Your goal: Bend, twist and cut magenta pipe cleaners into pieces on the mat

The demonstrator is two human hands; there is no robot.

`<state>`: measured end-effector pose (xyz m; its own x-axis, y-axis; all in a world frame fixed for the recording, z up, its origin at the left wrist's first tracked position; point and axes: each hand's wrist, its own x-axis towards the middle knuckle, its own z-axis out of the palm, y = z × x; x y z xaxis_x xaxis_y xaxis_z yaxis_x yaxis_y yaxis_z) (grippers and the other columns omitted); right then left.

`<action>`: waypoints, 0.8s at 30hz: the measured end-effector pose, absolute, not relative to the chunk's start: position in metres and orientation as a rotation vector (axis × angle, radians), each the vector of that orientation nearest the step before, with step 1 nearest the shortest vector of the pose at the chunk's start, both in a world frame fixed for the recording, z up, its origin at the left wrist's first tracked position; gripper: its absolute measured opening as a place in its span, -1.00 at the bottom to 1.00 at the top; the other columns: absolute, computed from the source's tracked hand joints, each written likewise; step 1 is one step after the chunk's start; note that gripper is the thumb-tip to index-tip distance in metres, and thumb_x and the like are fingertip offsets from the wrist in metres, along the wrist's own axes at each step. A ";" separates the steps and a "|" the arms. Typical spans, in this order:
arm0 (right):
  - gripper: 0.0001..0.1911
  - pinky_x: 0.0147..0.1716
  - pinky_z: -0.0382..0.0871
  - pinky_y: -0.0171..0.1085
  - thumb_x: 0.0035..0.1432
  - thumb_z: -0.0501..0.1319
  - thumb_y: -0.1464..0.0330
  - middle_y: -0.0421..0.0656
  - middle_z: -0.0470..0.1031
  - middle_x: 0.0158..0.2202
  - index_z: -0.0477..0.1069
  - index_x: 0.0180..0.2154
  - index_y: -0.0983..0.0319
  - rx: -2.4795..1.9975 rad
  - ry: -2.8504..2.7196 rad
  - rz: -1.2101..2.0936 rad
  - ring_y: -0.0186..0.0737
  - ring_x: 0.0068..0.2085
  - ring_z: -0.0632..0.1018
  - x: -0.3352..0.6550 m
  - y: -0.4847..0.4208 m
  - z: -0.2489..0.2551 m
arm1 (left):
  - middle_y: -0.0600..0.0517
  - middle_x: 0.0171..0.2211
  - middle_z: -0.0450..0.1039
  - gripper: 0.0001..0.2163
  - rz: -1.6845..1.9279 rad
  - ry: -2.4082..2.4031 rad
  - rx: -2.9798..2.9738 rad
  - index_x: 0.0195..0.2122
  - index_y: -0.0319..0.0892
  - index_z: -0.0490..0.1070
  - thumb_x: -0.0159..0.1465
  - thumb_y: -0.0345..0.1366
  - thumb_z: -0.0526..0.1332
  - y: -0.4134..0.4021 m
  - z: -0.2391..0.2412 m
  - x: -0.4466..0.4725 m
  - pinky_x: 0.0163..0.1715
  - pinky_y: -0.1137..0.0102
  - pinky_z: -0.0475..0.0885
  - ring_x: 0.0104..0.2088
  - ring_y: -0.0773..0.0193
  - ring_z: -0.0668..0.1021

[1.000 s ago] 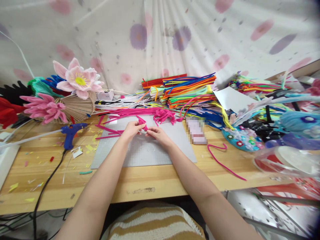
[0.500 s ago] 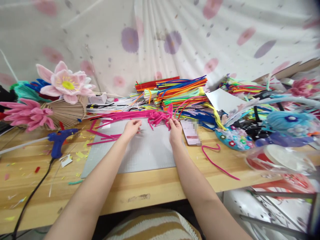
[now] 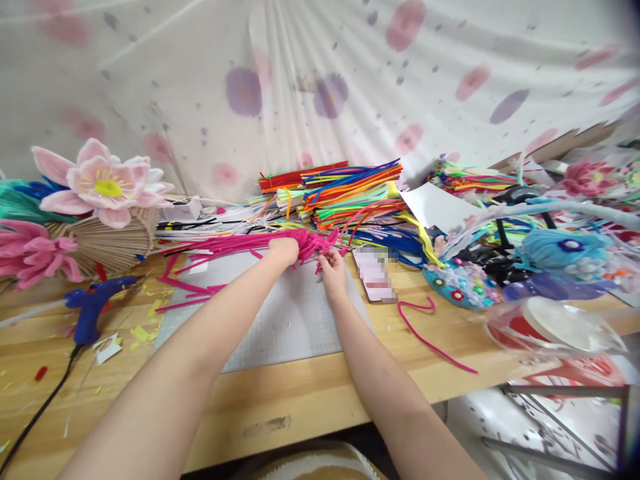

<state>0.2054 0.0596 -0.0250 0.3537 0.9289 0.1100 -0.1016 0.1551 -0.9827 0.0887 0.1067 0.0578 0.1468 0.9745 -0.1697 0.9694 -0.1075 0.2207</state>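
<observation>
Magenta pipe cleaners [image 3: 235, 244] lie in a long bundle across the back of a grey cutting mat [image 3: 280, 327], with a heap of bent, shaped magenta pieces [image 3: 315, 241] at the right end. My left hand [image 3: 285, 251] reaches into the left side of that heap; its fingers are hidden from me. At the heap's front right, my right hand [image 3: 333, 272] has thumb and fingers pinched together on a magenta pipe cleaner, most of which I cannot see. One curved magenta pipe cleaner [image 3: 425, 333] lies on the wood to the right.
A blue glue gun [image 3: 93, 307] with its cord is at left, near pink fabric-like flowers [image 3: 105, 183]. Stacked coloured pipe cleaners [image 3: 345, 193] stand behind. A phone [image 3: 374, 275] lies right of the mat; a ribbon roll [image 3: 545, 327] sits at the table's right edge.
My left hand has moved right and forward to the magenta heap. My right hand stays close by the heap, slightly lower. The view has shifted a little to the right.
</observation>
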 end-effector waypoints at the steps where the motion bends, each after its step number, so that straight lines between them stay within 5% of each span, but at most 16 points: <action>1: -0.75 -0.40 0.27 -0.33 -0.12 0.14 0.23 -0.22 0.36 -0.45 0.17 -0.38 0.20 -1.162 -0.912 0.920 -0.35 -0.42 0.41 0.206 0.060 -0.024 | -0.36 -0.23 0.48 -0.79 0.016 1.887 2.137 -0.29 -0.31 0.50 0.07 -0.33 0.21 0.108 0.053 0.088 -0.15 0.17 0.33 -0.11 -0.11 0.50; 9: -0.74 -0.45 0.27 -0.35 -0.13 0.13 0.24 -0.22 0.36 -0.45 0.17 -0.36 0.21 -1.146 -0.870 0.954 -0.37 -0.45 0.40 0.203 0.062 -0.021 | -0.36 -0.13 0.45 -0.50 -0.005 1.958 2.043 -0.11 -0.28 0.38 0.19 0.05 -0.02 0.100 0.030 0.074 -0.16 0.21 0.33 -0.07 -0.08 0.48; 16: -0.74 -0.52 0.23 -0.36 -0.12 0.12 0.23 -0.22 0.36 -0.46 0.17 -0.35 0.21 -1.179 -0.860 0.969 -0.38 -0.49 0.37 0.203 0.064 -0.025 | -0.47 -0.04 0.33 -0.64 -0.017 2.128 2.003 0.04 -0.44 0.22 0.23 -0.43 -0.05 0.088 0.020 0.079 -0.15 0.19 0.31 -0.02 -0.08 0.44; 24: -0.78 -0.46 0.26 -0.37 -0.13 0.14 0.29 -0.25 0.34 -0.48 0.18 -0.38 0.21 -1.129 -0.828 0.978 -0.38 -0.46 0.40 0.202 0.061 -0.023 | -0.48 -0.01 0.30 -0.67 0.259 2.068 1.828 -0.07 -0.45 0.33 0.15 -0.51 0.00 0.080 0.013 0.080 -0.04 0.09 0.22 0.06 -0.13 0.35</action>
<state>0.2023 0.0611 -0.0227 0.3600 0.9316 0.0502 -0.2031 0.1308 -0.9704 0.0801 0.0800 0.0126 -0.0918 0.9844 -0.1503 0.9170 0.1425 0.3727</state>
